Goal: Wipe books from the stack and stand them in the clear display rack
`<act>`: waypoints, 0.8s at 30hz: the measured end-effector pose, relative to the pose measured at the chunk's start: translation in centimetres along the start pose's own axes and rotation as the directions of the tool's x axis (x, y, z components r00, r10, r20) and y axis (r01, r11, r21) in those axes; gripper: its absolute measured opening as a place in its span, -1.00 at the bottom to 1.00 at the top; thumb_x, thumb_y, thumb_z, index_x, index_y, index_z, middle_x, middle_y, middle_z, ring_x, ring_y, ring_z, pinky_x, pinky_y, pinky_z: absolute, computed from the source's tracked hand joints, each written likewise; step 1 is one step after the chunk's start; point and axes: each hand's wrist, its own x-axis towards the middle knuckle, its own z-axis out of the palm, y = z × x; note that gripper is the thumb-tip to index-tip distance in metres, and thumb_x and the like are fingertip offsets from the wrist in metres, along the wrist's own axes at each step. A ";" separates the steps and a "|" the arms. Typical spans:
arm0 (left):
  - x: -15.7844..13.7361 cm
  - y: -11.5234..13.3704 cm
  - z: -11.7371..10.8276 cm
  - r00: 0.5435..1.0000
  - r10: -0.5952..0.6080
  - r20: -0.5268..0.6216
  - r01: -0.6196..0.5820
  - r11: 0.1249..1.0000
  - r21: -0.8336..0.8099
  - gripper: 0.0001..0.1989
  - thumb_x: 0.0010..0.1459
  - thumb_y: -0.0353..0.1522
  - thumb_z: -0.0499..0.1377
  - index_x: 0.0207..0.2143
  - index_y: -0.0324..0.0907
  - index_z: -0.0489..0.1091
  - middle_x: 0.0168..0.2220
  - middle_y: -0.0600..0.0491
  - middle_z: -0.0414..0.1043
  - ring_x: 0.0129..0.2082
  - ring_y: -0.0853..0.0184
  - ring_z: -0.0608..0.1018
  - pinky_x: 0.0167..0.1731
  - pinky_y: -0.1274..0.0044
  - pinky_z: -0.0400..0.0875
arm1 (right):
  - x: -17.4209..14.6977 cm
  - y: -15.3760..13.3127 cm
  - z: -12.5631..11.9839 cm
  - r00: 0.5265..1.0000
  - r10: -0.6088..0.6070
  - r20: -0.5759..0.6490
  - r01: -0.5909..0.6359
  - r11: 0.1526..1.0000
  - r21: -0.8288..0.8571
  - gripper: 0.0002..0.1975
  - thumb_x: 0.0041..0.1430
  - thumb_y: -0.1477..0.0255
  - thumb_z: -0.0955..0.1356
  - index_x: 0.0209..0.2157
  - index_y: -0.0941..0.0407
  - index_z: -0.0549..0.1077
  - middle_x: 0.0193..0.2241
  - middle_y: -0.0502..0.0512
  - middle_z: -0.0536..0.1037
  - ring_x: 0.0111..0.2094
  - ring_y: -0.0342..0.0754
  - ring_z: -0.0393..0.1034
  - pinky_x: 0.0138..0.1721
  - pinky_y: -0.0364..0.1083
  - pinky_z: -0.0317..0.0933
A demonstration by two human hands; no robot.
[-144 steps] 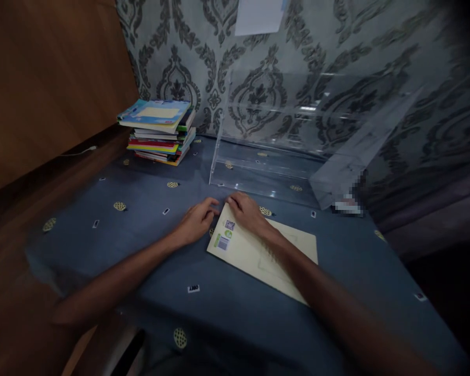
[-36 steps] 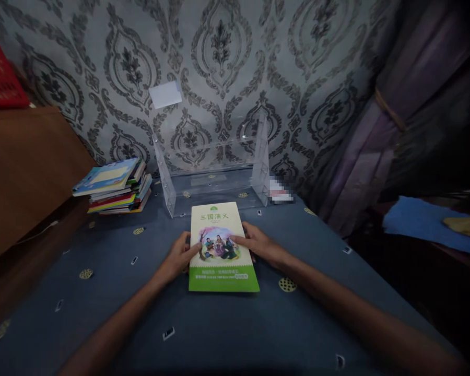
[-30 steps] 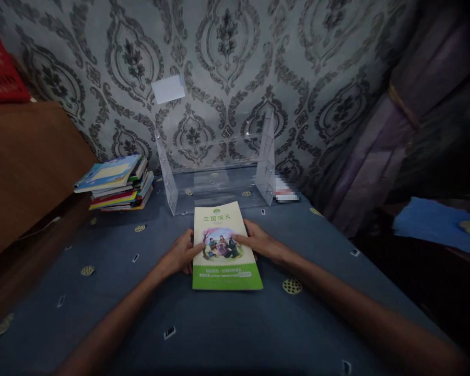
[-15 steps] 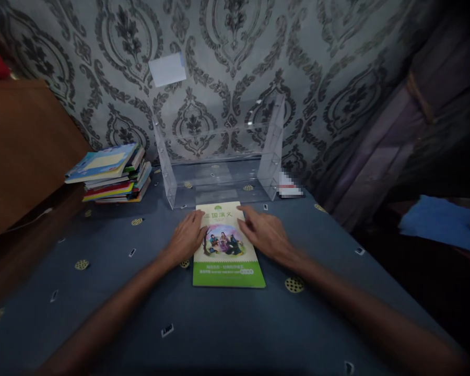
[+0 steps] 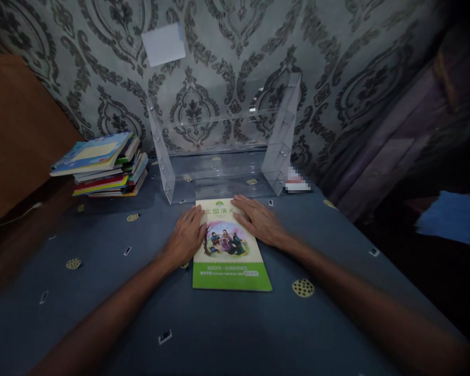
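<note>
A book (image 5: 227, 245) with a cream and green cover lies flat on the patterned blue cloth (image 5: 113, 297). Its cover carries Chinese characters and a round picture of seated figures. My left hand (image 5: 187, 234) rests against the book's left edge, fingers stretched forward and the thumb on the cover. Over the upper right edge lies my right hand (image 5: 260, 220), open, its fingers flat on the cover and covering part of the title. Just beyond the book stands a clear acrylic rack (image 5: 221, 163) with side panels and cross shelves.
Left of the rack is a stack of several books (image 5: 105, 164). A pixelated white item (image 5: 296, 181) lies by the rack's right side. The patterned wall (image 5: 235, 68) rises behind, with a white card (image 5: 163, 44) on it. A brown cabinet (image 5: 19, 125) stands at left.
My right hand has shifted up and left, its fingers now flatter over the cover's upper edge. The left hand stays by the left edge. The camera view has moved closer and tilted down slightly.
</note>
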 end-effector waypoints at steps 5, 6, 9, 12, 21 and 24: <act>-0.1 0.1 -0.2 1.000 0.004 0.003 -0.004 1.000 -0.018 -0.61 0.37 -0.33 -0.04 0.17 -0.25 0.30 0.24 -0.21 0.35 0.30 0.11 0.35 0.26 0.15 0.29 | -0.3 -0.2 -0.1 1.000 0.013 0.007 -0.013 1.000 -0.016 -0.52 0.40 0.26 0.17 0.22 0.17 0.37 0.30 0.27 0.31 0.35 0.15 0.13 0.33 0.22 0.08; -0.1 0.1 -0.2 1.000 0.000 0.002 0.000 1.000 -0.019 -0.61 0.37 -0.33 -0.04 0.17 -0.24 0.30 0.25 -0.20 0.35 0.30 0.11 0.35 0.26 0.15 0.29 | -0.4 -0.3 -0.1 1.000 0.015 0.003 -0.015 1.000 -0.021 -0.52 0.39 0.27 0.18 0.21 0.17 0.37 0.30 0.27 0.31 0.35 0.15 0.13 0.33 0.23 0.08; -0.1 0.2 -0.2 1.000 -0.010 -0.004 0.010 1.000 -0.005 -0.61 0.37 -0.34 -0.03 0.17 -0.26 0.30 0.25 -0.20 0.35 0.30 0.11 0.36 0.25 0.17 0.31 | -0.6 -0.7 -0.1 0.999 0.027 -0.024 -0.028 0.999 -0.038 -0.56 0.38 0.31 0.19 0.18 0.16 0.40 0.28 0.26 0.35 0.33 0.16 0.17 0.31 0.23 0.09; -0.1 0.2 -0.2 1.000 -0.004 -0.005 0.005 1.000 0.013 -0.60 0.37 -0.34 -0.03 0.17 -0.28 0.30 0.24 -0.21 0.36 0.29 0.11 0.37 0.24 0.18 0.32 | -0.8 -1.0 -0.2 0.998 0.031 -0.055 -0.034 0.998 -0.055 -0.59 0.37 0.35 0.20 0.15 0.14 0.43 0.24 0.26 0.39 0.28 0.17 0.25 0.28 0.23 0.14; -0.3 -0.3 0.5 0.998 0.034 -0.057 -0.034 0.999 0.008 -0.60 0.37 -0.32 -0.05 0.17 -0.24 0.31 0.22 -0.20 0.38 0.26 0.10 0.41 0.22 0.16 0.36 | -0.9 -1.2 -0.4 0.996 0.001 -0.086 -0.005 0.999 -0.041 -0.59 0.34 0.39 0.21 0.13 0.19 0.44 0.21 0.33 0.42 0.22 0.17 0.33 0.24 0.21 0.23; -0.2 -0.3 0.5 0.998 0.038 -0.058 -0.038 0.999 0.005 -0.61 0.37 -0.32 -0.04 0.17 -0.23 0.32 0.22 -0.21 0.39 0.25 0.09 0.42 0.20 0.16 0.38 | -1.0 -1.3 -0.5 0.996 0.003 -0.086 -0.007 0.999 -0.048 -0.58 0.34 0.40 0.20 0.14 0.18 0.44 0.22 0.33 0.41 0.23 0.18 0.32 0.23 0.23 0.23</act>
